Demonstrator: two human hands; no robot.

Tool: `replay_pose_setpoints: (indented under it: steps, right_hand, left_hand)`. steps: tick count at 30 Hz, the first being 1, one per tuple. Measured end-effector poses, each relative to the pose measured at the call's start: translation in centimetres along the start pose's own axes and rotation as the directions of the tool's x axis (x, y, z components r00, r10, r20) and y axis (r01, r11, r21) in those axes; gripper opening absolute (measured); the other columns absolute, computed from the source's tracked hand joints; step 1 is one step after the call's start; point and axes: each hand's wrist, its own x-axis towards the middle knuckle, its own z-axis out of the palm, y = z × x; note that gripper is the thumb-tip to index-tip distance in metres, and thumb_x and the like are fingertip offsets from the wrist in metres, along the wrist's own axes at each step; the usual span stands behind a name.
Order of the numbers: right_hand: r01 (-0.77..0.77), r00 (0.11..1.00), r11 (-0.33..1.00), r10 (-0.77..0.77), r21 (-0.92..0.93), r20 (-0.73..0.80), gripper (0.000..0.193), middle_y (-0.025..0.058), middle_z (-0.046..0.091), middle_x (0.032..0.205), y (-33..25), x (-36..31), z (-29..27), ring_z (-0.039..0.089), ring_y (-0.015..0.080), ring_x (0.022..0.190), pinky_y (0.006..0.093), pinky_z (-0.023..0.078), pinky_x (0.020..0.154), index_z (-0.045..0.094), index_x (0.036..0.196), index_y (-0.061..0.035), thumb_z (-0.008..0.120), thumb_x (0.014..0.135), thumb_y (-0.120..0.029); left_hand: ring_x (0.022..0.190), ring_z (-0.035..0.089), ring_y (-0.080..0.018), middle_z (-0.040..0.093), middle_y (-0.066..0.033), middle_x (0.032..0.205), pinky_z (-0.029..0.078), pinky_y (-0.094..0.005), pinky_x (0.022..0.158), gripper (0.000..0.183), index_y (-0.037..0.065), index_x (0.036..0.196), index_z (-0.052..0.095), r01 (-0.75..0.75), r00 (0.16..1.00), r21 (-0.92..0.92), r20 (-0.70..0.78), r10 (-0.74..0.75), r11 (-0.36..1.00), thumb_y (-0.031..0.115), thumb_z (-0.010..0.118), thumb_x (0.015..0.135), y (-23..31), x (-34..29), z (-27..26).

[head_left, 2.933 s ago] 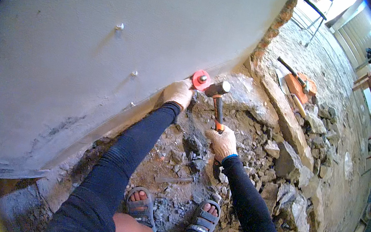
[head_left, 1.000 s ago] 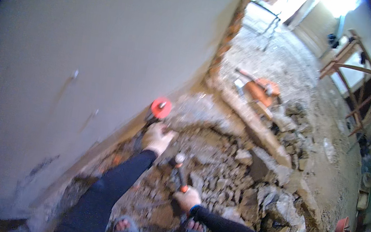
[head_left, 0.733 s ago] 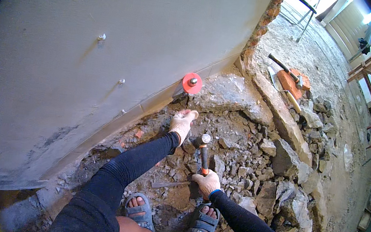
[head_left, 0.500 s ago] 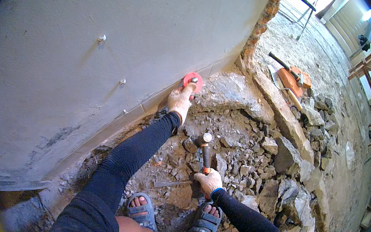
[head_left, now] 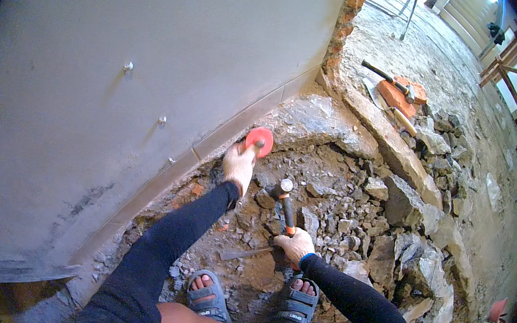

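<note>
Closest in, two bare knees, and just past them grey strapped sandals point(head_left: 210, 297) planted on crumbly dirt. Between and ahead of the feet lies a flat, dusty strip point(head_left: 247, 252), thin and straight. Now the right hand point(head_left: 297, 246), in a pale knit glove, fingers curled shut round the black-and-orange grip of a hammer point(head_left: 288, 215); its stubby metal head points away, over the broken ground.

Further out, the left hand point(head_left: 237, 168), gloved too, is up against a round red disc point(head_left: 254, 136) with a blunt metal end point(head_left: 260, 142) poking through its middle, low beside the wall. A digit lies along that metal end; the other fingers are hidden, so how tightly they close can't be told.

Alongside rises the wall point(head_left: 160, 15), smooth grey plaster studded with small white plugs point(head_left: 128, 66), smooth tiles point(head_left: 222, 135) along its foot. To the right, jagged rubble point(head_left: 404, 205), angular and grey, then a long rough slab point(head_left: 398, 153). Beyond, orange bricks point(head_left: 396, 98) carry a second hammer point(head_left: 386, 76), a wooden-handled trowel point(head_left: 405, 121) beside them. Deepest of all, a spindly reddish-brown frame point(head_left: 516, 89).
</note>
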Motion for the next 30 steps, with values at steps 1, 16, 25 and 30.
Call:
replay_pose_setpoints:
  steps: [1,16,25,30]
  right_hand:
    - [0.019,1.000,1.000,-0.019,0.015,-0.007,0.039,0.0103,0.067,0.068,0.1,0.1,0.0,0.066,0.0249,0.060,0.0408,0.053,0.060,0.066,0.082,-0.0025,0.083,0.079,-0.038]
    - [0.055,0.995,0.985,-0.040,0.166,-0.092,0.039,0.0171,0.066,0.070,-4.3,-1.2,-1.3,0.067,0.0300,0.067,0.0450,0.053,0.067,0.067,0.086,-0.0009,0.075,0.085,-0.039]
    - [0.041,0.959,0.993,-0.069,0.108,0.276,0.044,0.0133,0.066,0.070,-11.4,4.2,-4.8,0.067,0.0254,0.063,0.0411,0.054,0.061,0.068,0.092,0.0001,0.070,0.087,-0.044]
    - [0.182,0.964,0.959,-0.130,-0.215,0.233,0.044,0.0260,0.074,0.089,-7.4,-0.5,-5.1,0.074,0.0419,0.088,0.0504,0.057,0.081,0.069,0.100,0.0001,0.070,0.086,-0.041]
  left_hand:
    - [0.065,0.052,-0.0048,0.062,0.0051,0.078,0.042,-0.0238,0.059,0.022,0.010,0.094,0.065,0.032,0.999,-0.004,0.013,-0.032,0.999,0.024,0.082,0.095,-0.9,-1.5,-1.5]
    - [0.078,0.070,-0.0118,0.071,-0.0036,0.090,0.060,-0.0300,0.077,0.012,0.003,0.104,0.061,-0.154,0.956,-0.015,0.251,0.152,0.988,-0.007,0.058,0.100,-0.6,-7.8,-10.2]
    - [0.101,0.059,-0.0164,0.060,-0.0074,0.105,0.048,-0.0311,0.091,0.005,0.004,0.090,0.060,-0.273,0.882,0.270,0.454,0.128,0.923,0.004,0.055,0.094,-4.6,-6.0,-12.5]
    - [0.085,0.058,-0.0155,0.063,-0.0049,0.098,0.053,-0.0342,0.081,0.020,0.008,0.099,0.064,-0.114,0.981,0.215,-0.131,0.144,0.970,0.025,0.054,0.096,-5.2,-4.6,-12.8]
